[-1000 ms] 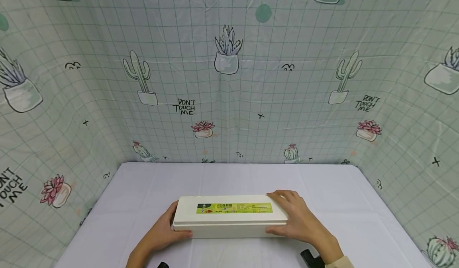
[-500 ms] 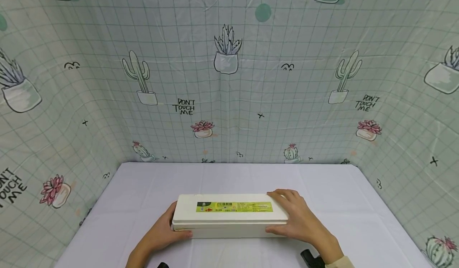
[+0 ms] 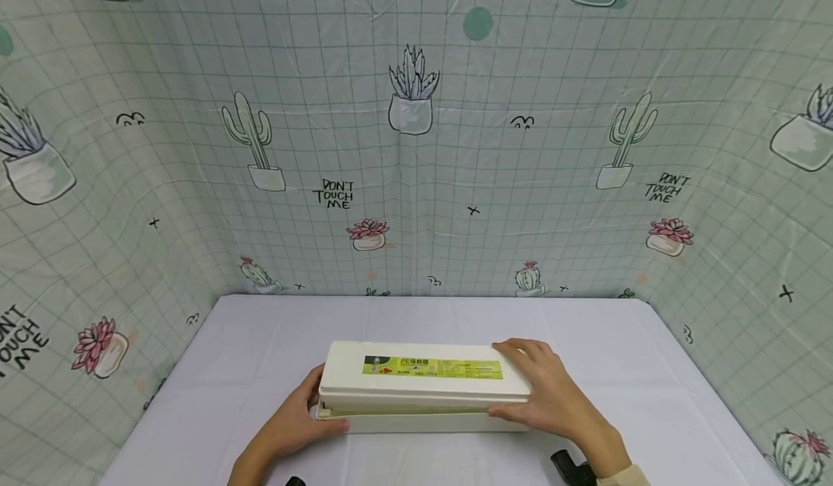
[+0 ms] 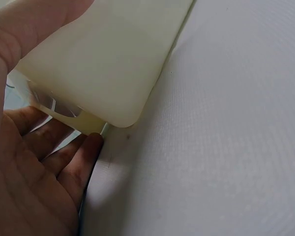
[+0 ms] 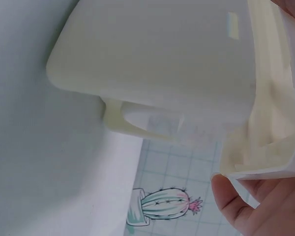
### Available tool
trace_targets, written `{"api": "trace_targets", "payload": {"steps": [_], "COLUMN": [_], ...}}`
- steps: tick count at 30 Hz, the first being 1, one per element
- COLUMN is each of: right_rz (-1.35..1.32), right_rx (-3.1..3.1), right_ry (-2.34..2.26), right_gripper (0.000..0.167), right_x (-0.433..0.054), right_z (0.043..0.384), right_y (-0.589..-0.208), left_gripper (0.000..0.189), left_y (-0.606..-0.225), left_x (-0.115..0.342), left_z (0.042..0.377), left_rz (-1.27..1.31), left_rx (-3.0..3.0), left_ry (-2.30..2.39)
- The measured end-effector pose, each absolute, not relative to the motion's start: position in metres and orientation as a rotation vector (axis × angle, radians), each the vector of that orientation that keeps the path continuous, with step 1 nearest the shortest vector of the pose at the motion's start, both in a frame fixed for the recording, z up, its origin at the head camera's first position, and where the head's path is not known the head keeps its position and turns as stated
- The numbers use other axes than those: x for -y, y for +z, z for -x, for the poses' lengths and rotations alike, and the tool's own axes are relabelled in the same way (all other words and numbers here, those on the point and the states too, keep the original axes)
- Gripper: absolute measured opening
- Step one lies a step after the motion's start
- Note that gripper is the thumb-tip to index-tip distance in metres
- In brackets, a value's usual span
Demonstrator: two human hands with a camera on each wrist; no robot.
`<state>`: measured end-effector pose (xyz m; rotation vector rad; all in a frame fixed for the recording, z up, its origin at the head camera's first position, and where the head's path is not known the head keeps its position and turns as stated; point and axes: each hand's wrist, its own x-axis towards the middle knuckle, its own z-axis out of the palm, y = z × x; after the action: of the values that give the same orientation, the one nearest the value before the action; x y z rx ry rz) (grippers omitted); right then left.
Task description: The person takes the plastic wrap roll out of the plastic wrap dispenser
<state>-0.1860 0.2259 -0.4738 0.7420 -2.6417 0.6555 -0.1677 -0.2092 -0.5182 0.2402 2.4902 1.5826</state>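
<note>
A white cling film box [image 3: 436,424] with a yellow-green label [image 3: 432,367] lies lengthwise near the front of the table. Its lid [image 3: 416,393] stands raised off the base, leaving a narrow gap along the front. My left hand [image 3: 293,417] holds the base's left end, thumb on the front wall and fingers round the end. At the other end, my right hand [image 3: 553,395] grips the lid, fingers over the far edge and thumb at the front edge. In the right wrist view the lid's hollow inside [image 5: 275,132] shows beside the base [image 5: 152,54]. The box's contents are hidden.
A white cloth [image 3: 273,341] covers the table. Behind it and at both sides hang grid-patterned curtains [image 3: 416,168] with cactus prints. Black wrist gear [image 3: 573,468] shows by the right wrist, and a small black piece [image 3: 296,481] by the left.
The lid has come up from the base and tilted back, opening a gap at the front. My right hand has moved slightly up and right with it; the left hand stays in place.
</note>
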Motion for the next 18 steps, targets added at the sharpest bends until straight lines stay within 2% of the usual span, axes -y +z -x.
{"api": "trace_targets", "payload": {"steps": [18], "right_rz": [-0.709], "right_rx": [2.62], "right_ry": [0.677], "right_gripper": [0.096], "right_x": [-0.237], "right_z": [0.19], "right_y": [-0.47], "left_gripper": [0.1], "left_y": [-0.518], "left_x": [0.207], "left_z": [0.168], "left_rz": [-0.241], "left_rx": [-2.505], "left_ry": [1.579]}}
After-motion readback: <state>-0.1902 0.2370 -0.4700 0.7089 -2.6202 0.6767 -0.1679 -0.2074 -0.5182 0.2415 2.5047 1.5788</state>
